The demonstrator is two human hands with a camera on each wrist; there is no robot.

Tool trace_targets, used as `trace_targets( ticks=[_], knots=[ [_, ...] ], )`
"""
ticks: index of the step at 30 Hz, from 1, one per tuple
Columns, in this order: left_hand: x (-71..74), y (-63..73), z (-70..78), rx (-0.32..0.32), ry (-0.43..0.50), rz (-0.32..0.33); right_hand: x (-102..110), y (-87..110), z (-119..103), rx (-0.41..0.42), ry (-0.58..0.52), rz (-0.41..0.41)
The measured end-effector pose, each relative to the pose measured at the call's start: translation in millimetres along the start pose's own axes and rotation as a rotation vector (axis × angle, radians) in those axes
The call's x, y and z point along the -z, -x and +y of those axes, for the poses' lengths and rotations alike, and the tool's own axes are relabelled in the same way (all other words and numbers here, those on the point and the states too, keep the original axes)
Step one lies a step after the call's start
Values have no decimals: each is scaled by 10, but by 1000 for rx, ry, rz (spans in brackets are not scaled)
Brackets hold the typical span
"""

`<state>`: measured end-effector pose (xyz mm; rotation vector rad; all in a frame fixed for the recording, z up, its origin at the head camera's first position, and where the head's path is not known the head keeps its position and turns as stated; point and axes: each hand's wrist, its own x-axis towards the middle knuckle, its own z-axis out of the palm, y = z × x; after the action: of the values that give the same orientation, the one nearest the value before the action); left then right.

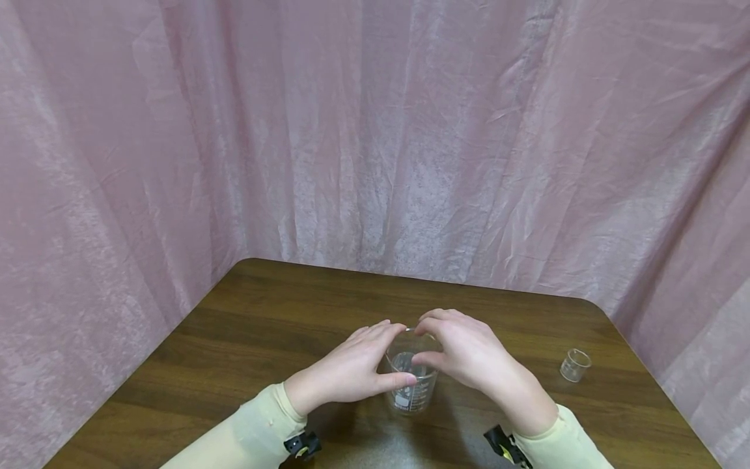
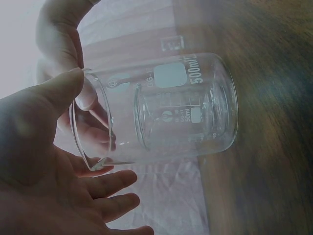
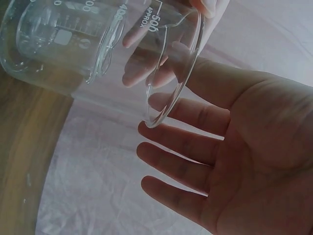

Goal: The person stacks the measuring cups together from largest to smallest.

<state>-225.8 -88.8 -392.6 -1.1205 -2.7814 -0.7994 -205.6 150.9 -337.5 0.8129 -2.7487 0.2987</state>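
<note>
A large clear glass beaker (image 1: 410, 398), marked 500ml, stands upright on the table. Inside it sits a smaller 50ml beaker (image 2: 176, 115), its print showing through the outer wall. My left hand (image 1: 357, 371) reaches along the big beaker's left side, thumb on the near side and straight fingers toward the far side, right at the rim. From the opposite side my right hand (image 1: 471, 352) hovers at the rim, thumb and index finger apart. In the right wrist view the fingers (image 3: 183, 139) of that hand are spread and nearly straight beside the mouth, with nothing pinched.
Off to the right stands another tiny glass beaker (image 1: 575, 365). The dark brown wooden table (image 1: 246, 326) has rounded far corners. Pink velvety curtains (image 1: 375, 130) hang behind it and along both sides.
</note>
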Motion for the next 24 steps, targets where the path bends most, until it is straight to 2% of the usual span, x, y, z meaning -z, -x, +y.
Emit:
trace_targets(
  ticks=[9, 16, 24],
  knots=[
    [0, 5, 2, -5, -4, 2, 20, 71, 19, 6, -13, 69],
    [-2, 5, 3, -5, -10, 7, 29, 129, 65, -32, -40, 78],
    [-6, 2, 5, -5, -13, 16, 18, 190, 124, -25, -25, 104]
  ],
)
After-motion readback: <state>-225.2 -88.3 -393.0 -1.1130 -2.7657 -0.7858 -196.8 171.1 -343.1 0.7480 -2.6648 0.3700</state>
